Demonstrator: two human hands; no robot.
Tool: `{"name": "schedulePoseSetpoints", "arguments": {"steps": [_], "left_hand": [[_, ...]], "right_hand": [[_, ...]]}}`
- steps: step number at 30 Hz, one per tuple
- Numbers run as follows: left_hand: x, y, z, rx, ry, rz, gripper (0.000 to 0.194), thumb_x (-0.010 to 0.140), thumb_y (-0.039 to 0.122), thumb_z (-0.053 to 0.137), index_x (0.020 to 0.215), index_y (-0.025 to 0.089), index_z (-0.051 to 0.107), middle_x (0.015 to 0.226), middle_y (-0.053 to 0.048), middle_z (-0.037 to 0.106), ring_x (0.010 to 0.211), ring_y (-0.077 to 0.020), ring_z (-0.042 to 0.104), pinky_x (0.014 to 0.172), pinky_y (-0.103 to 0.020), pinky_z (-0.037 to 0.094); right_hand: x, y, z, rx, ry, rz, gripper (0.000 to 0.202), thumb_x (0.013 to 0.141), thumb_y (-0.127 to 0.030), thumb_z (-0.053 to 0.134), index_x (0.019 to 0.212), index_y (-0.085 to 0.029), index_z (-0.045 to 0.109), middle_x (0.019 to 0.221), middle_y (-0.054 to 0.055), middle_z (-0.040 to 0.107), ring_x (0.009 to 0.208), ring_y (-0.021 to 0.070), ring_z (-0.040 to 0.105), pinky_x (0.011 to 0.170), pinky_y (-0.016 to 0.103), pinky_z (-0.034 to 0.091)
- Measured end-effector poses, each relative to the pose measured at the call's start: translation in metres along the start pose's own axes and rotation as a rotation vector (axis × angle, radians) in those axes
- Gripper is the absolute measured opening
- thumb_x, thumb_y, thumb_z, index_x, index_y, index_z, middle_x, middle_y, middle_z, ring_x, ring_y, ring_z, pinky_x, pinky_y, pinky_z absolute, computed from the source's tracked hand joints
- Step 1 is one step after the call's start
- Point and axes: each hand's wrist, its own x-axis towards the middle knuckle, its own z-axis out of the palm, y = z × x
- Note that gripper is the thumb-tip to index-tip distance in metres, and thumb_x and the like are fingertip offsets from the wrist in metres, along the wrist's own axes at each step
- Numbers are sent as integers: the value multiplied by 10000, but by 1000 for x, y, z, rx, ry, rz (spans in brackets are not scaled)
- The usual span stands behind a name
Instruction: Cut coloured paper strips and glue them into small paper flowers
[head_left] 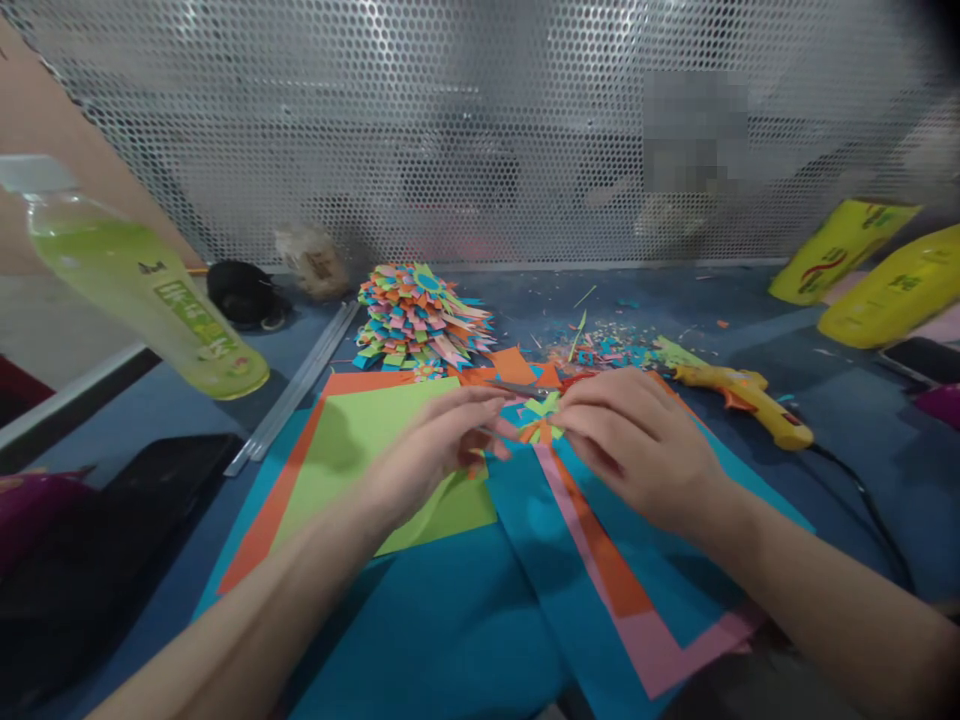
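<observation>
My right hand (637,445) pinches the edge of a small fringed paper flower (541,422) in green, orange and blue. Just left of the flower is my left hand (457,440), its fingers loosely curled and apart, with no grip on anything that I can make out. Under both hands lie large sheets of paper: a green sheet (360,450), blue sheets (442,620) and orange and pink ones. Scissors (521,389) lie behind the flower, partly hidden by my right hand.
A pile of fringed paper pieces (420,320) stands behind the sheets. Paper scraps (615,350) and a yellow glue gun (750,400) are at the right. Glue sticks (300,385), a green drink bottle (150,290) and a black phone or pouch (127,540) are at the left.
</observation>
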Motion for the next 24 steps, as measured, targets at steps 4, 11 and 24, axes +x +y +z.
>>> {"name": "schedulePoseSetpoints", "arguments": {"steps": [4,11,24], "left_hand": [[-5,0,4,-135,-118,-71,377,680,218,601,1050,154,571,681,-5,592,609,-116,560,573,-234,412],[-8,-2,5,-144,-143,-42,431,621,111,598,1046,165,552,659,17,555,562,-85,522,563,-216,401],[-12,-2,3,-182,-236,-76,477,590,128,589,1056,167,496,661,-6,598,584,-113,557,573,-243,403]], "right_hand": [[4,-3,-5,-42,5,-208,124,820,-56,495,906,-111,564,845,89,612,845,187,553,756,333,506],[6,-7,-11,-91,13,-309,158,836,-54,438,904,-110,569,846,101,630,838,188,578,769,352,551],[4,-8,-12,-98,13,-324,149,829,-62,457,899,-115,577,857,108,617,842,200,577,770,350,554]]}}
